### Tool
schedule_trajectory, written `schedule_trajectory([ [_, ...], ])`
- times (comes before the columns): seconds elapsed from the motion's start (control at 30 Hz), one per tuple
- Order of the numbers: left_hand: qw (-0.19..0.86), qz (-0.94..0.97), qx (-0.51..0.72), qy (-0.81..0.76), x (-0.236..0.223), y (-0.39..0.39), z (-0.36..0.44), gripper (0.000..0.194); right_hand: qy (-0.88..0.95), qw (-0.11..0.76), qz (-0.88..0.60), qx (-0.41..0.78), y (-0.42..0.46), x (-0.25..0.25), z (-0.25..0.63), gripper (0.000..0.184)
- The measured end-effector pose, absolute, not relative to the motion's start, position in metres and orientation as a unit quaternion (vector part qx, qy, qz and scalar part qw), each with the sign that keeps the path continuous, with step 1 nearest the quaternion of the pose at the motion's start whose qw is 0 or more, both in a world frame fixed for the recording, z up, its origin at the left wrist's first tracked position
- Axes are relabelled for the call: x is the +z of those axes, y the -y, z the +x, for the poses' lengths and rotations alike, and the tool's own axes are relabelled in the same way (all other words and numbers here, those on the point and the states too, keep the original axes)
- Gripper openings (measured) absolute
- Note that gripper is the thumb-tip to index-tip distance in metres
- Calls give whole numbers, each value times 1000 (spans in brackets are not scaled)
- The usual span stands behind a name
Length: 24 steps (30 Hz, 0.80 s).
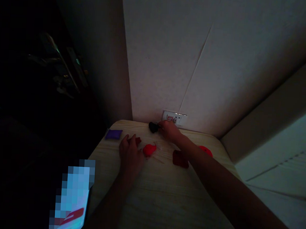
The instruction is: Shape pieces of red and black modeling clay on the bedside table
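My right hand (169,130) reaches to the back of the table, its fingertips closed at the right edge of a small black lump (153,127) that looks like modelling clay. My left hand (130,154) rests on the tabletop with its fingers apart. Its fingertips are over a dark red piece (138,140), partly hidden by them. Just right of that hand lies a bright red lump (149,150) with a small tip. Thin pale sticks (158,159) lie beside it. A flat dark red piece (180,159) sits by my right forearm.
A purple packet (113,134) lies at the table's left edge. Behind my right forearm shows a bright red round thing (205,150). The wooden table (159,193) meets a wall with a socket plate (175,117). A lit screen (73,202), partly pixelated, is at lower left. The room is dim.
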State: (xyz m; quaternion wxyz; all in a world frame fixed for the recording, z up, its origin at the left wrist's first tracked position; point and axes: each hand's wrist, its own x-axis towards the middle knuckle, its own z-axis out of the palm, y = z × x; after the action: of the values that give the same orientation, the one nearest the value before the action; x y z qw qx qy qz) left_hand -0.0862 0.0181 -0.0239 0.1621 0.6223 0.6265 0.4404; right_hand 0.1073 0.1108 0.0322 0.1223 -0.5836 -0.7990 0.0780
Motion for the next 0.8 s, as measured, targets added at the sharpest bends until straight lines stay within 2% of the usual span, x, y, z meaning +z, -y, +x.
schedule_trajectory([
  [0.17, 122, 590, 413, -683, -10, -14, -83, 61, 798, 167, -573, 84, -110, 31, 108, 21],
  [0.3, 107, 596, 497, -622, -1, -8, -80, 57, 788, 214, -569, 98, -99, 34, 112, 21],
  [0.4, 149, 598, 563, -551, 8, -2, -74, 47, 780, 249, -563, 115, -80, 38, 118, 22],
  [0.47, 200, 593, 579, -523, 15, 0, -67, 42, 765, 310, -543, 157, -59, 42, 124, 20],
  [0.53, 267, 584, 573, -509, 24, 2, -58, 44, 747, 380, -509, 197, -34, 45, 131, 22],
  [0.63, 484, 519, 538, -455, 35, 2, -41, 53, 717, 448, -480, 235, 5, 47, 140, 24],
  [0.7, 609, 477, 498, -392, 40, 2, -30, 49, 695, 474, -469, 268, 24, 46, 147, 23],
  [0.8, 681, 451, 467, -340, 44, 4, -18, 39, 689, 516, -454, 230, 38, 40, 160, 17],
])
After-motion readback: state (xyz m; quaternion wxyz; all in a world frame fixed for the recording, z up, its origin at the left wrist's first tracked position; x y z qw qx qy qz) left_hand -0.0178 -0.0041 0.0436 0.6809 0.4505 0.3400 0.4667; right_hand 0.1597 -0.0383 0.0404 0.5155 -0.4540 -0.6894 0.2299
